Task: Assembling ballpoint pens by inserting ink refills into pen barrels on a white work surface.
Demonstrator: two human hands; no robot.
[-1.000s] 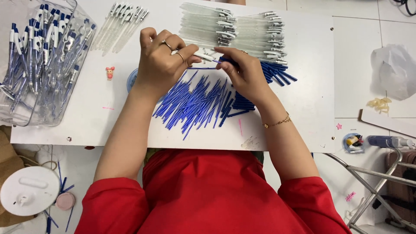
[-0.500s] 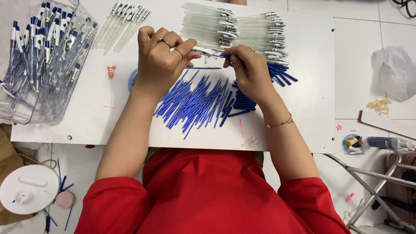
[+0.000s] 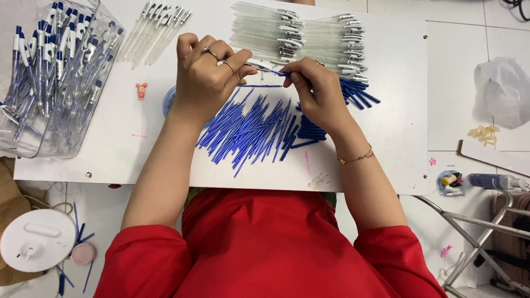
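**A:** What do you have on the head view?

**B:** I take the white board (image 3: 381, 138) as my landmark. Over its middle, the left hand (image 3: 207, 83) is closed around a clear pen barrel (image 3: 259, 66), pinched between thumb and fingers. The right hand (image 3: 317, 91) meets it from the other side, its fingertips (image 3: 295, 77) pinched on a thin blue refill (image 3: 280, 72) right at the barrel's end.

**A:** Touching, those two parts?

**B:** They meet at the tip; I cannot tell how far the refill sits inside.

**A:** What lies around the hands?

**B:** On the board, just under both hands, a loose spread of blue refills (image 3: 248, 129). At the board's far edge, beyond the right hand, rows of clear barrels with clips (image 3: 309, 36); a smaller bunch of clear barrels (image 3: 157, 25) at the far left. A clear plastic bin (image 3: 105, 83) of finished blue-and-white pens (image 3: 47, 66) stands on the board's left end. A small pink figure (image 3: 141, 90) lies between bin and left hand.
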